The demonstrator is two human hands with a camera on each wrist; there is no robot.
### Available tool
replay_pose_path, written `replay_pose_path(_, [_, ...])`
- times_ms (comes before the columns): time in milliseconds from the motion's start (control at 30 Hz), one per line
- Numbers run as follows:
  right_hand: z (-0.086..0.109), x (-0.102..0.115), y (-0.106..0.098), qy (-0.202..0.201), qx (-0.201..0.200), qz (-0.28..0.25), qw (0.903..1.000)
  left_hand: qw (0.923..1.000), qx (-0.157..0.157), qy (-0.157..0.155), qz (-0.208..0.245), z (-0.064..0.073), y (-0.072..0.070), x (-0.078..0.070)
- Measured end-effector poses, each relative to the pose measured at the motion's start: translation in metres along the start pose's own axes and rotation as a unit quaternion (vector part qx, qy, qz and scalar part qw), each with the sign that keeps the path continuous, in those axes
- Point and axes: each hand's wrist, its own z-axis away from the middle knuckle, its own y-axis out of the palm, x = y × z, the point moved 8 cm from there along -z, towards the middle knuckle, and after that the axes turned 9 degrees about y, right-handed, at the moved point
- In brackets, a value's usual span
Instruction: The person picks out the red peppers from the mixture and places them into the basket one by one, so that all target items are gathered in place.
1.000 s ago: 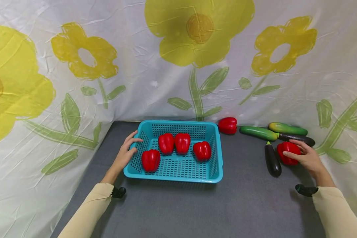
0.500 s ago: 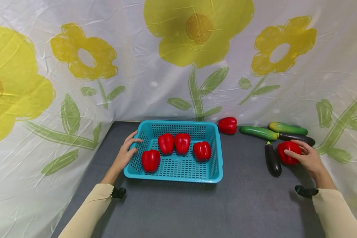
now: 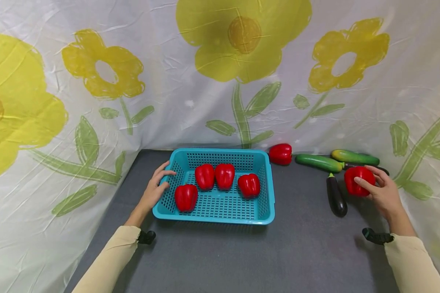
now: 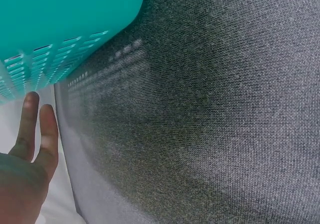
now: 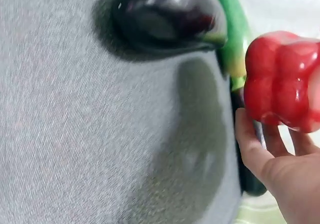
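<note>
My right hand (image 3: 384,193) holds a glossy red bell pepper (image 3: 359,181) between thumb and fingers. In the right wrist view the bell pepper (image 5: 280,82) is raised off the cloth. Just left of it lies a dark eggplant (image 3: 336,196); a second eggplant (image 5: 250,169) is partly hidden behind the pepper and hand. My left hand (image 3: 154,189) rests at the left rim of a blue-green plastic basket (image 3: 220,219), its fingers loosely extended. The left wrist view shows two straight fingers beside the basket's slotted wall (image 4: 60,52). Several red bell peppers (image 3: 186,198) sit inside the basket.
Another red bell pepper (image 3: 280,154) lies by the basket's back right corner. Two green zucchinis (image 3: 318,162) lie along the back right, near the flower-patterned cloth backdrop (image 3: 168,101). Dark grey cloth (image 3: 223,260) covers the table.
My right hand has lifted the red bell pepper off the table, moving it slightly up and right in the head view. The left hand and the basket have stayed in place.
</note>
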Motion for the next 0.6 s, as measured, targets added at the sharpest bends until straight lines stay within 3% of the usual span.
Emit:
replay_pose_path(233, [0.004,0.012,0.011,-0.026,0.008,-0.049,0.9984,1.0000,0.001,0.001,-0.006,0.000,-0.001,-0.002])
replay_pose_path(600, [0.008,0.023,0.030,-0.029,0.008,-0.010,0.9995,0.9999,0.004,-0.010,-0.003,0.000,0.000,-0.002])
